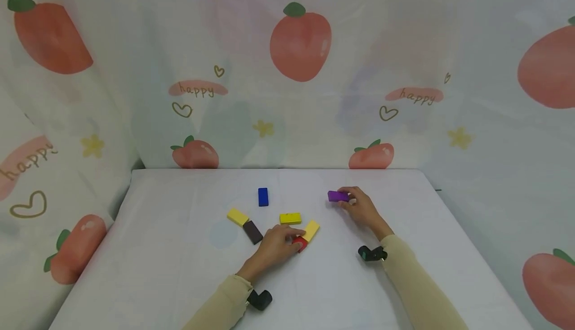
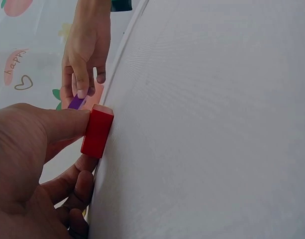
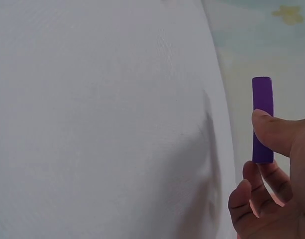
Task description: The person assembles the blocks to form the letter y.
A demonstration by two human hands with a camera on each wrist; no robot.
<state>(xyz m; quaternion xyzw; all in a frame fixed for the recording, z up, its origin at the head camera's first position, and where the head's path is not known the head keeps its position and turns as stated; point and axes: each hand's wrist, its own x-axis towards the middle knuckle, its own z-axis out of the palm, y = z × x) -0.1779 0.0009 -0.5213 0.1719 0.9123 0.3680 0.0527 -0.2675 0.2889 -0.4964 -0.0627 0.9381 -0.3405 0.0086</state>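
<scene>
Though part-hidden in head view, red block [image 2: 98, 133] clear in left-wrist view.

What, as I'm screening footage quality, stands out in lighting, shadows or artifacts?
Head view: muted light, faint shadow along the right cream fabric sleeve; left wrist view: fine ripple lines on the flat white tabletop; right wrist view: broad, soft shadow beside the right hand.
</scene>
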